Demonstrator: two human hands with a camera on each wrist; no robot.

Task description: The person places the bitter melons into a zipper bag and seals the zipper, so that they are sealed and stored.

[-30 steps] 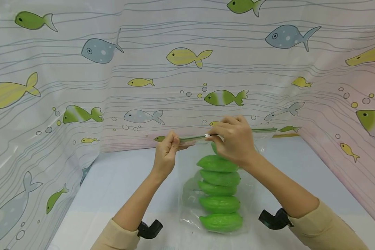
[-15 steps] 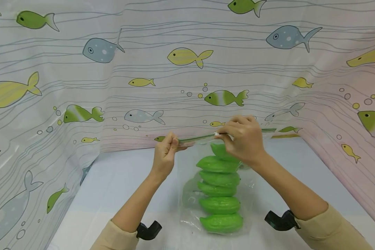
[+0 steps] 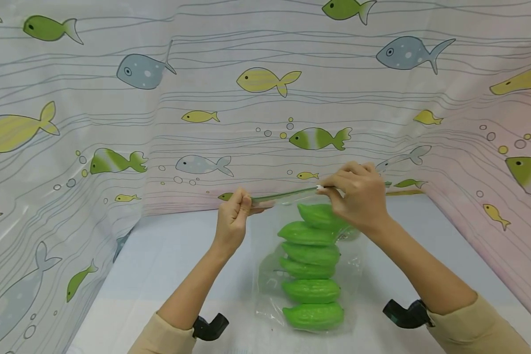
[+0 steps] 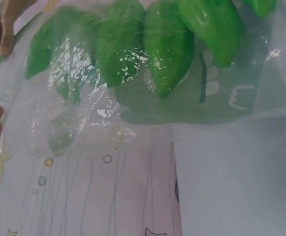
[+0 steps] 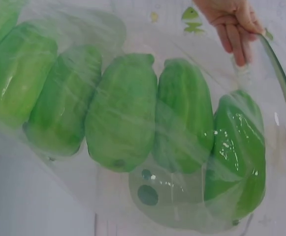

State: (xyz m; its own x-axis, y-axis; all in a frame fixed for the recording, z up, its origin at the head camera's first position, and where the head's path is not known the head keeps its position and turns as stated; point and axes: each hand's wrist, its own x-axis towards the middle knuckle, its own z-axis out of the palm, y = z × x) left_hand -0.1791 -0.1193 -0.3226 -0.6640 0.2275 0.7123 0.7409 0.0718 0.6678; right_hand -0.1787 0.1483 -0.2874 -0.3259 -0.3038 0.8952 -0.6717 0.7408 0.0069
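Note:
A clear plastic zip bag (image 3: 267, 287) holds several bright green, mango-like fruits (image 3: 312, 291), stacked in a column. Along its top runs a green zip strip (image 3: 287, 193). My left hand (image 3: 231, 223) grips the strip's left end between thumb and curled fingers. On the strip's right part, my right hand (image 3: 360, 196) pinches a small white slider (image 3: 320, 188). The glossy film (image 4: 103, 113) covers the fruits (image 4: 167, 49) in the left wrist view. In the right wrist view the fruits (image 5: 120, 113) sit in a row beneath the film, and the strip (image 5: 279, 71) curves between both hands.
The bag lies on a pale table (image 3: 172, 265). Behind and at both sides stands a fish-patterned sheet (image 3: 265, 142). A black wrist mount (image 3: 210, 327) sits by the left sleeve, and another black mount (image 3: 407, 313) by the right sleeve.
My right hand has slid rightward along the zip strip with the white slider, uncovering more of the strip and the top fruit. My left hand stays nearly in place.

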